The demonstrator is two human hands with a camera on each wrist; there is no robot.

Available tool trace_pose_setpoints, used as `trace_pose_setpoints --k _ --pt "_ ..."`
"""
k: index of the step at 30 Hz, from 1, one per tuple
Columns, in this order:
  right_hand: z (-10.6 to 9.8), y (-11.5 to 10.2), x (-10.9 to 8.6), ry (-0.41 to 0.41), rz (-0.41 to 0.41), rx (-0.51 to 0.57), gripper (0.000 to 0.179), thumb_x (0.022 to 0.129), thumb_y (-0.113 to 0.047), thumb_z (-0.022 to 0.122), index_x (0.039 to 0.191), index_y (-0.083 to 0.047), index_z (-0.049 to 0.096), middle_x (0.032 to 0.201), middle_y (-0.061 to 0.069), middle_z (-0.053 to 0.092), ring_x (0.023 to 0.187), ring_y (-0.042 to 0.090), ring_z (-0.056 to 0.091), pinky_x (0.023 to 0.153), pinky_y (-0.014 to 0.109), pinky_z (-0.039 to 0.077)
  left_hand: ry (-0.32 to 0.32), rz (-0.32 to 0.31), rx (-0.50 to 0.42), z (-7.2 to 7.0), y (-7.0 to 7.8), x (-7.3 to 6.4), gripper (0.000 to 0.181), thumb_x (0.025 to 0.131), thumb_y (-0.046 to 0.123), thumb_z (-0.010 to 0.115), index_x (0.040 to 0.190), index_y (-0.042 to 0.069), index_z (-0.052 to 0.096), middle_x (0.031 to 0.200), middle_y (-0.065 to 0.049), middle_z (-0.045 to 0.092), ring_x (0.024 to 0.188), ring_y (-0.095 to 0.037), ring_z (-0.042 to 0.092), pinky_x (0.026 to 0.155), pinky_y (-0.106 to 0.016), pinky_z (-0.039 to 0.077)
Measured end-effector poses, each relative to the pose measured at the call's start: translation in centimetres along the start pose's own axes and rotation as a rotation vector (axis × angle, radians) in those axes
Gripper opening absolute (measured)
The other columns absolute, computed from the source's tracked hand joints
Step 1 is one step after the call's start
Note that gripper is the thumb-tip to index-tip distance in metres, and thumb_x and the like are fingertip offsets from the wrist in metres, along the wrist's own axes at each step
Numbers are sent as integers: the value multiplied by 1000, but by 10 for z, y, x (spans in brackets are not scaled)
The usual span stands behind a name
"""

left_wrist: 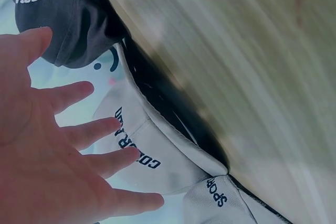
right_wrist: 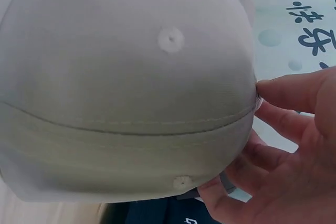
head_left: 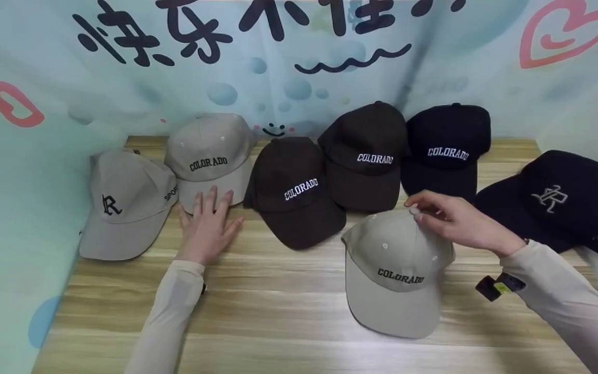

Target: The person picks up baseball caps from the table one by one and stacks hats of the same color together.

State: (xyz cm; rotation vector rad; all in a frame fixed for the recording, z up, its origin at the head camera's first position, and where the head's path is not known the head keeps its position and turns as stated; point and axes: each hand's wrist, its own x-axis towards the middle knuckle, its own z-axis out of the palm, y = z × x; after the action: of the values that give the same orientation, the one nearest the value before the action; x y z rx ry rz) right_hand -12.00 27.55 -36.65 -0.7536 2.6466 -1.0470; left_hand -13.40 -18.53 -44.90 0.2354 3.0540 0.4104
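- Beige cap [head_left: 397, 280] lettered COLORADO sits below the right hand's [head_left: 457, 221] fingers, brim toward the viewer; whether it touches the tabletop [head_left: 278, 317] I cannot tell.
- Right thumb and forefinger pinch the button [head_left: 414, 211] on its crown.
- Left hand [head_left: 206, 226] has its fingers spread over the brim of a light grey cap [head_left: 208, 148], also lettered COLORADO; contact is unclear.
- Left of those fingers lies a grey cap [head_left: 127, 208] bearing an R.
- Right of them lies a brown cap [head_left: 299, 213], with a second brown cap [head_left: 366, 140] beside it.
- Beyond the right fingers stands a navy cap [head_left: 447, 135]; to their right, a dark cap [head_left: 584, 179] with a monogram.
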Motion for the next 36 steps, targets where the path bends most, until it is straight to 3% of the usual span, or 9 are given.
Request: trace_pose_setpoints --k 3,9,18,30,36 --pt "1 0 -2 29 0 0 23 94 -7 61 117 -8 61 104 3 66 94 18 62 77 34 52 -23 -3 0 1 0 1 66 98 46 49 151 13 32 156 -21 19 140 -48 12 102 -73 -1" --pt "-1 -2 -11 94 -36 -14 26 92 -8 64 118 -8 60 109 2 63 98 17 60 78 27 50 -54 -1 16 1 1 7 66 98 46 48 152 13 31 157 -20 17 141 -47 10 102 -73 -1" --pt "-3 -12 -34 203 -90 -96 36 88 0 67 123 -3 59 118 3 60 104 20 57 84 16 40 -20 26 57 -8 0 25 65 96 42 54 150 12 34 153 -24 22 139 -48 16 101 -74 6" --pt "16 -9 -73 310 -143 -169 43 77 8 73 118 -2 63 112 2 63 103 11 57 84 14 40 53 2 85 -31 -22 58 65 95 30 58 149 9 30 155 -24 11 137 -52 14 100 -75 10" --pt "28 -4 -86 295 -178 -112 47 75 12 72 118 -4 63 113 3 64 104 13 58 89 13 38 101 -43 35 -49 -37 77 81 89 24 68 153 13 20 157 -25 3 141 -48 7 100 -75 8"
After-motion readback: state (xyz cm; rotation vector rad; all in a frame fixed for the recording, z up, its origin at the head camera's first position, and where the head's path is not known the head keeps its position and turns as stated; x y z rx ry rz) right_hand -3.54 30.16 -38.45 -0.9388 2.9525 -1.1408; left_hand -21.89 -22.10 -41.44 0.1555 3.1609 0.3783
